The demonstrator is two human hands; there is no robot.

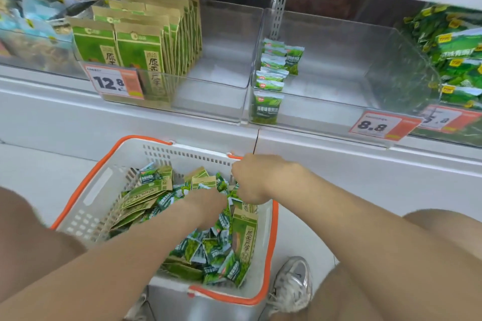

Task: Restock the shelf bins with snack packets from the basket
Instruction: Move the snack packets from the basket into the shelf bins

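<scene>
Fingers of right hand curl among snack packets in basket, grip unclear; left hand fingers buried, can't tell. Likely gathering stock for near-empty bin.

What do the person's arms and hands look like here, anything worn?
Both forearms are bare as far as the frame shows: no sleeves, no watch or bracelet at either wrist. The left hand and right hand wear no gloves; their fingers are mostly hidden, so rings cannot be ruled out.
</scene>
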